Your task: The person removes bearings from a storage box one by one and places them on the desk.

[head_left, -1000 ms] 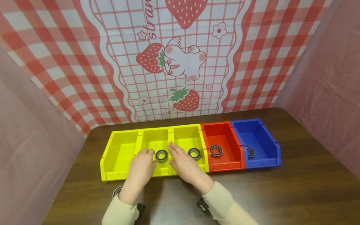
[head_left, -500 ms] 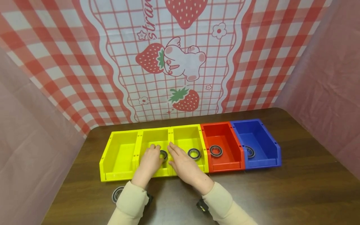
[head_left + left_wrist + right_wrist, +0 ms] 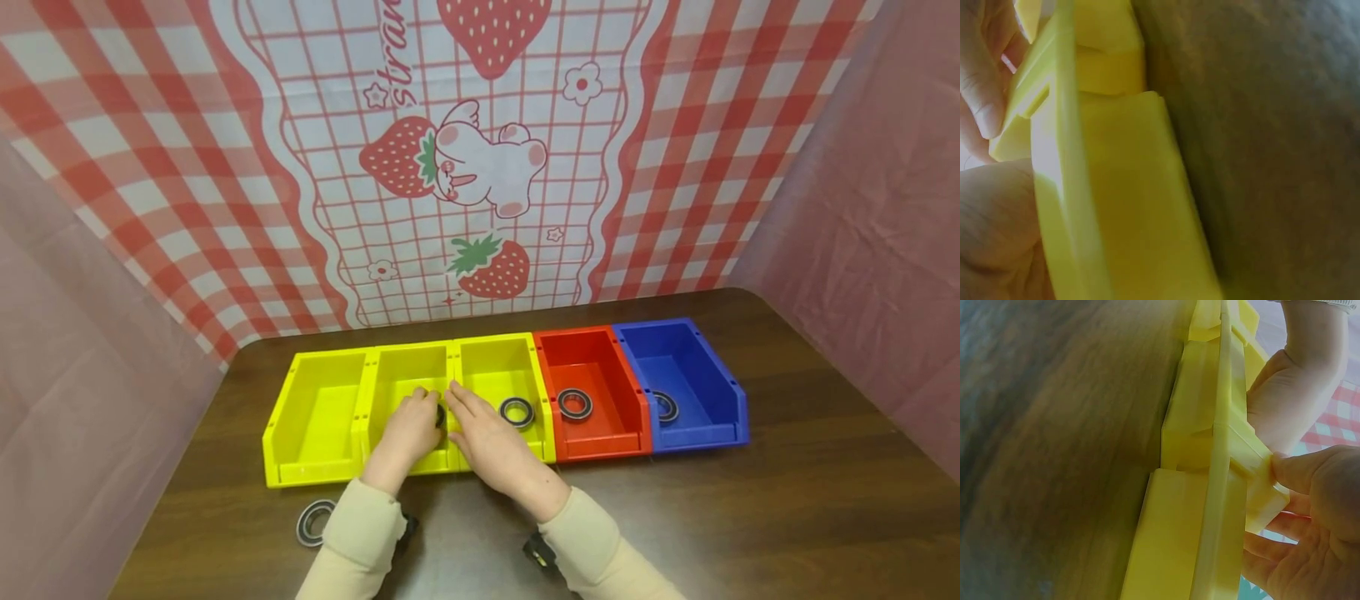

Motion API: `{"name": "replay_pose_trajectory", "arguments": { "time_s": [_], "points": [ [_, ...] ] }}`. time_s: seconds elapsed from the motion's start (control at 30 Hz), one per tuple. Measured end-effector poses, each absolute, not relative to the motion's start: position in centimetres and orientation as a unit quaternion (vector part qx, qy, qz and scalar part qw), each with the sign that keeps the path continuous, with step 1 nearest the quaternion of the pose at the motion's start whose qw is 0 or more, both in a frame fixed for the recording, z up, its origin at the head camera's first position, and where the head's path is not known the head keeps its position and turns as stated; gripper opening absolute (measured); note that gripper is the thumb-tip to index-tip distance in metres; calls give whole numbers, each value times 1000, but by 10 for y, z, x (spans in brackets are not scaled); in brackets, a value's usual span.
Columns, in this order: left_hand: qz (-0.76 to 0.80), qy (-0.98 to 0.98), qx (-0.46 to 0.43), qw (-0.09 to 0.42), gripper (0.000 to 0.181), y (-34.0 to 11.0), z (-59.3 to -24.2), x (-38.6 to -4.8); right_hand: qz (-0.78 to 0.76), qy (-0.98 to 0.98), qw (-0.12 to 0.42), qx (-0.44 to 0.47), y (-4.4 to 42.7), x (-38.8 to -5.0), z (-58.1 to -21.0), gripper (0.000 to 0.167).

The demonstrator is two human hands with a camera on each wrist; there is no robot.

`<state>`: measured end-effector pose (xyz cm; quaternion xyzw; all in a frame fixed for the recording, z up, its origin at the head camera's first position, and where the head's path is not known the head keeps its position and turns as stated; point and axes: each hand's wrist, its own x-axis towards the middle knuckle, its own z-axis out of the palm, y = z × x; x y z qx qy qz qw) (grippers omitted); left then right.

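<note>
My left hand [image 3: 411, 427] reaches into the middle yellow bin [image 3: 414, 365], its fingers curled at a ball bearing [image 3: 441, 415]. Thumb and index finger lie on either side of that bearing, most of which the hand hides. With its thumb on one side and fingers on the other, my right hand [image 3: 483, 433] grips the wall between this bin and the right yellow bin [image 3: 495, 358]. The right wrist view shows the right thumb [image 3: 1300, 472] against the yellow edge. Another bearing [image 3: 517, 412] lies in the right yellow bin.
A red bin [image 3: 592, 358] and a blue bin [image 3: 667, 367] continue the row rightward, each with a bearing inside. At left stands another yellow bin [image 3: 326, 400]. A larger bearing [image 3: 315, 523] lies on the wooden table [image 3: 787, 517], beside the left sleeve.
My left hand has moved right, from the bin's left wall onto the bearing, covering most of it. The right hand stays on the wall. More of the table bearing shows.
</note>
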<state>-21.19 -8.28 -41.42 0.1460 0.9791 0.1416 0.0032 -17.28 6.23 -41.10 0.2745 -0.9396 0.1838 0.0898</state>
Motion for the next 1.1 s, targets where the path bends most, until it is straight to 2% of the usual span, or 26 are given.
{"name": "replay_pose_trajectory", "arguments": {
  "time_s": [1.1],
  "points": [
    [149,977,151,3,38,-83,-415,-212,173,-940,102,277,62,-172,-410,55]
  ]
}}
